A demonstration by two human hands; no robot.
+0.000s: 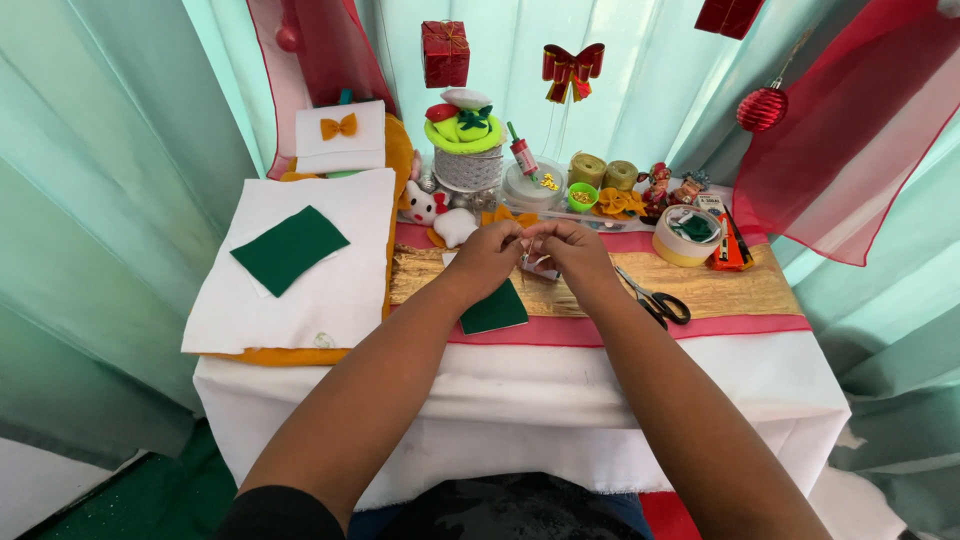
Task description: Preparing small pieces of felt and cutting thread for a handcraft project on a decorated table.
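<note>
Forearms: both bare arms reach from the bottom edge toward the middle of the white-clothed surface (520, 400).
Surface: a gold and red fabric runner (740, 290) crosses it.
White sheet: a large white felt sheet (320, 290) lies left, a dark green felt rectangle (290, 248) on top.
Hands: left hand (487, 257) and right hand (573, 250) meet above the runner, fingers pinched together on a small white piece (540, 266), too covered to identify.
Green scrap: a smaller dark green felt piece (494, 310) lies under the left wrist, partly hidden.
Scissors: black-handled scissors (655, 300) lie just right of the right hand.
Tape: a pale roll of tape (685, 238) sits behind them.
Back row: spools, ribbons and small figurines crowd the far edge, hard to make out.
</note>
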